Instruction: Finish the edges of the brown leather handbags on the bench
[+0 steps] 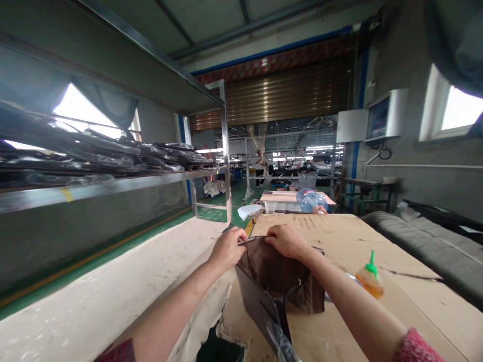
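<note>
Both hands were at the top edge of a brown bag (281, 279) that stood on the cardboard-covered table (377, 236), near its left margin. The left hand (227, 250) was closed around the bag's upper left corner, fingers curled over the rim. The right hand (287, 242) was clenched on the same rim just to the right, knuckles up; between the two hands the edge ran as a thin taut line. The bag's near side hung open and slack, with a dark strap and a clear plastic piece (281, 342) trailing down toward the camera. To the right of the bag, well apart from either hand, a small squeeze bottle (370, 279) of amber liquid with a green nozzle stood upright on the cardboard. A torn gap (219, 347) in the cardboard showed at the near edge, below the left forearm. A metal rack (113, 186) on the left carried stacked dark items wrapped in film. Farther back on the table lay a large blue water jug (312, 200) on its side. A rolled shutter (279, 93) hung raised over the doorway behind.
</note>
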The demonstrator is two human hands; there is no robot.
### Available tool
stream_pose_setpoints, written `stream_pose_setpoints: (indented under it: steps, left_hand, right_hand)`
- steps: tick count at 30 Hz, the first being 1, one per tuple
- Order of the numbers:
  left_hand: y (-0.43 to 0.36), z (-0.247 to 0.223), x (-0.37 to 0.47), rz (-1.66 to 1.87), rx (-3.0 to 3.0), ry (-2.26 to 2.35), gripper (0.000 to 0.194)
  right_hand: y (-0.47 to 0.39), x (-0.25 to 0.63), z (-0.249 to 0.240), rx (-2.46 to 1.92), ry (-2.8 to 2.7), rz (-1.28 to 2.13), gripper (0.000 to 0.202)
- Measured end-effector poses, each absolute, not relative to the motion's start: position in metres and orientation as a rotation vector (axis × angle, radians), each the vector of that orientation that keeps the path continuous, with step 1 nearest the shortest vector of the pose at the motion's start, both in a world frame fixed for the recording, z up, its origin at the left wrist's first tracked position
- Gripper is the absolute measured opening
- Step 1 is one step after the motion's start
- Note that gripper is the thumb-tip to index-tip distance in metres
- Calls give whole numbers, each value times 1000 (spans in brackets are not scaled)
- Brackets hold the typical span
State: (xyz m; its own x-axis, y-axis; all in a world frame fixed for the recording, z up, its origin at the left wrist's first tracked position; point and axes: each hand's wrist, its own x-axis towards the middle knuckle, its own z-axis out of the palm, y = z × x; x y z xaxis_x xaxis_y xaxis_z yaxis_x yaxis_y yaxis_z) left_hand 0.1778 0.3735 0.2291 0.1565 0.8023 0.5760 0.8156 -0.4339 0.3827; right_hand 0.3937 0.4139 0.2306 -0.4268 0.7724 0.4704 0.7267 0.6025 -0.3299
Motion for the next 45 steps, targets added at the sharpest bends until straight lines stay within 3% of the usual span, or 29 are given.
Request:
stream_pose_setpoints:
  steps: [20, 33, 42, 45]
  left_hand:
    - [373, 235, 178, -941, -2438, -1591, 9]
    - [371, 238, 187, -956, -2223, -1909, 9]
    - [378, 230, 180, -1065, -2235, -1875, 8]
    - [385, 222, 173, -1321, -2239, -1935, 23]
  right_hand:
    - [412, 395, 232, -1188, -2248, 78, 19]
    - [405, 391, 234, -1219, -2252, 60, 20]
    - [429, 371, 231, -984, -2310, 246, 15]
    - [433, 367, 231, -1036, -2304, 210, 14]
